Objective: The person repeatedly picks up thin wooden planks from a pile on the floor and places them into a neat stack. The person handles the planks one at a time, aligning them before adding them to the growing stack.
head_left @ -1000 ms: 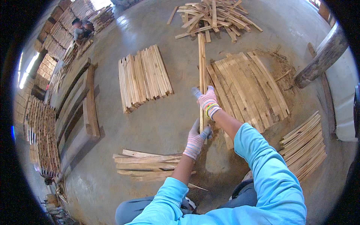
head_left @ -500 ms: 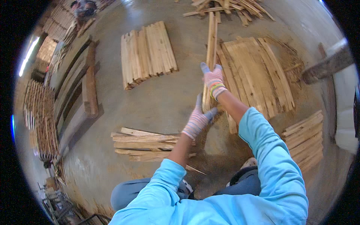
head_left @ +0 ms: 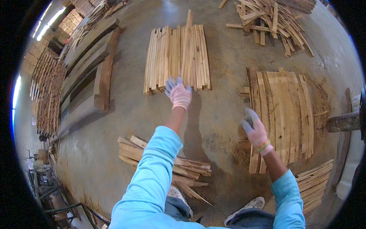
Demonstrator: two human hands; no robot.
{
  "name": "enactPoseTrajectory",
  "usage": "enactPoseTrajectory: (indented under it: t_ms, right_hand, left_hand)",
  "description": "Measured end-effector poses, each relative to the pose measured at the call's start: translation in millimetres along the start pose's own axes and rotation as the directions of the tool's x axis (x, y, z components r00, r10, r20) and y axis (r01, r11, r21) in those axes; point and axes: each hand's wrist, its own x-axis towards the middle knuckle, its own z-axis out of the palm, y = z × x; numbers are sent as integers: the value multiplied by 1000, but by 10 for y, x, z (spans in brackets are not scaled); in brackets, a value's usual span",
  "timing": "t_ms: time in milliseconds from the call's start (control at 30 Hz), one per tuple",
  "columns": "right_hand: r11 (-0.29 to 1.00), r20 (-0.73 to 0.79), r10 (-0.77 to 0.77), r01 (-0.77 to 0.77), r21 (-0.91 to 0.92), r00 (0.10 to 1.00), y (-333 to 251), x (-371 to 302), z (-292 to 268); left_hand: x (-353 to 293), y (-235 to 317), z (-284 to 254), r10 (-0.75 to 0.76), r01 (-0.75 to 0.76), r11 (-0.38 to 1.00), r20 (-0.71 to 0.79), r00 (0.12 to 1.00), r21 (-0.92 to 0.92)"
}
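My left hand (head_left: 178, 94), in a striped pink glove with grey fingertips, reaches forward with its fingers spread. Just beyond the fingertips a long wooden strip (head_left: 187, 45) lies over the far stack of strips (head_left: 162, 57), its far end sticking out past the others. Whether the fingertips still touch this strip I cannot tell. To the right, my right hand (head_left: 256, 131), gloved the same way, has its fingers stretched out and holds nothing. It hovers by the left edge of a wider stack of wooden slats (head_left: 284, 114).
A loose bundle of strips (head_left: 183, 168) lies before my feet. Farther off at the right is a jumbled wood pile (head_left: 267, 23). Heavy timber beams (head_left: 102, 84) stand at the left. Another stack (head_left: 314, 185) sits at the lower right, near a round post (head_left: 339, 123).
Both hands held a strip before; now it lies over the far stack. My left hand has gone forward, my right hand has come off the strip and moved back right. The view has shifted.
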Motion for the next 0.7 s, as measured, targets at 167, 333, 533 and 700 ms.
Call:
enactPoseTrajectory:
  t_ms: [167,333,533,700]
  right_hand:
    - [972,5,187,-185,141,982,453,-462,-116]
    - [891,-165,384,-317,326,909,668,-726,142]
    - [964,79,251,-257,67,965,388,-751,263]
    - [994,39,95,-92,-58,995,317,-616,-101]
  left_hand:
    - [873,-273,253,-77,76,987,6,997,141]
    - [1325,-420,395,-259,203,936,168,951,288]
    - [1352,-474,426,-228,131,911,214,950,391]
    - [1583,-566,278,-112,-19,945,374,921,328]
